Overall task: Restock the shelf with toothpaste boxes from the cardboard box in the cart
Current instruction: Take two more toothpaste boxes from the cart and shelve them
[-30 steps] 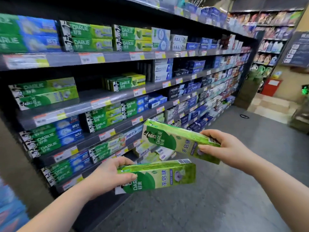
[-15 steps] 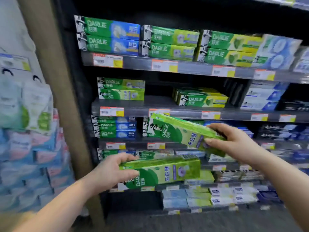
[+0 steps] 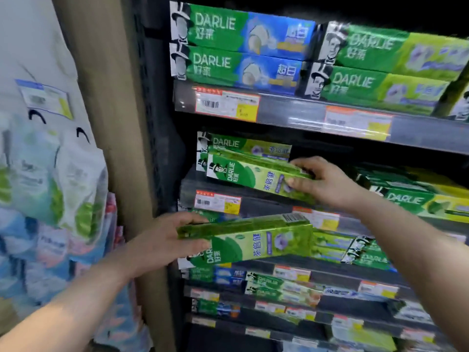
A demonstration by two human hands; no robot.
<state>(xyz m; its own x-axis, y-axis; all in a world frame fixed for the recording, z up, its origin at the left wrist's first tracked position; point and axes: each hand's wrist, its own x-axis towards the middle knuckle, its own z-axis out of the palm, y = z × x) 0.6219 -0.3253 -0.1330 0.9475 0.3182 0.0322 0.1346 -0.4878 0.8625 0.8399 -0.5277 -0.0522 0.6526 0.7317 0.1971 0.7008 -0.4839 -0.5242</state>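
My right hand point(image 3: 324, 182) grips a green Darlie toothpaste box point(image 3: 248, 177) by its right end. The box is tilted, and its left end sits on the second shelf point(image 3: 266, 203) in front of two stacked matching boxes point(image 3: 243, 147). My left hand point(image 3: 162, 242) holds a second green Darlie box point(image 3: 256, 241) by its left end, level with the shelf below. That box points to the right and hangs in front of the shelving. The cart and cardboard box are out of view.
More Darlie boxes fill the top shelf point(image 3: 317, 115) and the lower rows. A wooden upright point(image 3: 106, 118) borders the shelving on the left. Left of it hang soft packets point(image 3: 50, 174) on a white panel. Price labels point(image 3: 227, 105) line the shelf edges.
The view has closed in on the shelves. My right hand has carried its box up and left onto the second shelf. My left hand has raised its box slightly.
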